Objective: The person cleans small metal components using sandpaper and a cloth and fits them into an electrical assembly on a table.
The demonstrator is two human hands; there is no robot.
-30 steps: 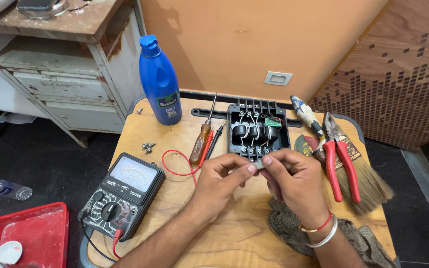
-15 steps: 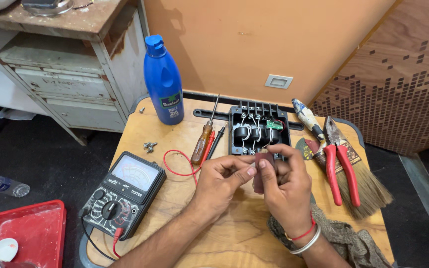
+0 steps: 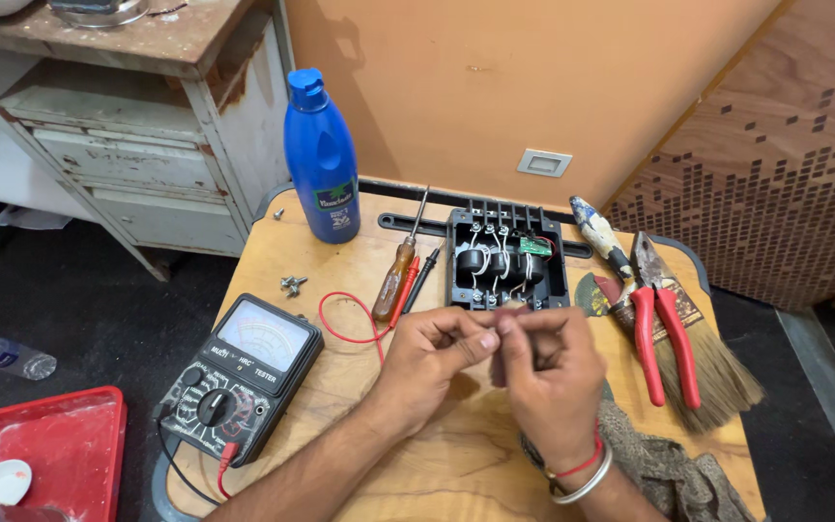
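My left hand (image 3: 434,354) and my right hand (image 3: 550,371) meet fingertip to fingertip over a wooden table (image 3: 340,425), pinching a small part that the fingers hide. Just beyond them lies an open black box (image 3: 506,258) with coils and white wires inside. A red lead (image 3: 340,324) curls under my left hand. An analogue multimeter (image 3: 241,375) sits to the left, and a wooden-handled screwdriver (image 3: 397,275) with two probes lies beside the box.
A blue bottle (image 3: 321,159) stands at the table's back left. Red-handled pliers (image 3: 664,324) rest on a brush (image 3: 707,372) at the right, above a grey rag (image 3: 669,474). Loose screws (image 3: 292,283) lie near the meter. A red tray (image 3: 45,449) is on the floor.
Both hands have stayed together near the box's front edge. My right hand has turned so its back faces me and covers the fingertips. The view has shifted slightly.
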